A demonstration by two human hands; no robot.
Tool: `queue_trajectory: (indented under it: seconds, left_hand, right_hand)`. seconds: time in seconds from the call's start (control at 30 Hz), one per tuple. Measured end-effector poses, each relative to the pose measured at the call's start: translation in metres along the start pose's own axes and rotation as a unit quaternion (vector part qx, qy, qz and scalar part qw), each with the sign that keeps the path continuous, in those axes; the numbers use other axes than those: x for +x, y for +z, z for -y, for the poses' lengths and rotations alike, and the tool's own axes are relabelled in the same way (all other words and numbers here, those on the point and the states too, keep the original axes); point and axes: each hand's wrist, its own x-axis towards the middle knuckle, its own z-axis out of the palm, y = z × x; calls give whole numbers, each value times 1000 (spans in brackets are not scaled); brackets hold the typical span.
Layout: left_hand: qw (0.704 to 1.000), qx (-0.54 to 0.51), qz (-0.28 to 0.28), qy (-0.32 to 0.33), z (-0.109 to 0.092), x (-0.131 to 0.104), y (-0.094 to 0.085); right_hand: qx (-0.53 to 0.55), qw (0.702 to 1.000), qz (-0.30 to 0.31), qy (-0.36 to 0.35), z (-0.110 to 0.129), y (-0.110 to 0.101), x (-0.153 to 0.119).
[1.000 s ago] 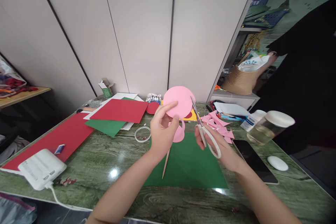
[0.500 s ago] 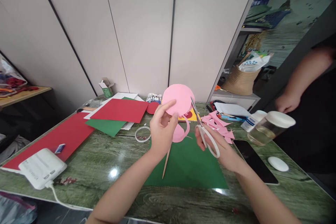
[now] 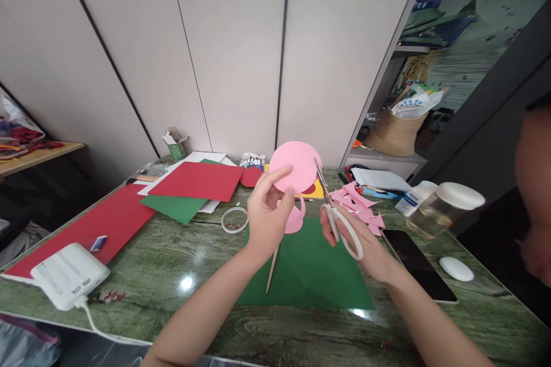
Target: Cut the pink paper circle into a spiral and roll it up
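Head view. We take the large green sheet [image 3: 318,269] as our landmark. The pink paper disc [image 3: 295,160] is raised beyond the sheet's far edge, its broad face turned toward us. The left hand [image 3: 269,203] pinches the disc by its lower left part, thumb low and forefinger across the face. The right hand [image 3: 365,232] has its fingers through the handles of the scissors [image 3: 330,212], whose blades reach up to the disc's right rim; we cannot tell whether they bite into the paper. Below the disc, above the sheet's far part, we see a curled pink strip [image 3: 295,221]; its join to the disc, if any, is hidden. Pink scraps [image 3: 355,203] lie beyond the sheet's far right corner, and a wooden stick [image 3: 272,269] rests on its left part.

We judge the disc to be very light and thin, stiff enough to stand out from a pinch yet easily creased or torn. We would grip it flat, inward from the rim and on the side away from the blades, pressing only lightly.
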Motion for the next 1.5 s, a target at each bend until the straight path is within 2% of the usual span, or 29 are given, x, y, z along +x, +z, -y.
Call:
queue_trajectory:
  seconds: [0.33,0.53,1.07,1.5]
  left_hand:
    - [1000,-12,-19,-5,1,0,2]
    - [999,-10,-19,-30,3,-1,2]
    - [1000,4,1,-12,0,-1,1]
    - [1000,-3,-13,-18,2,-1,1]
  right_hand:
    - [-3,1000,9,6,-1,0,0]
    - [-7,1000,6,13,0,1,1]
    - [-7,1000,-7,4,-1,3,1]
    - [-17,1000,-12,9,1,3,1]
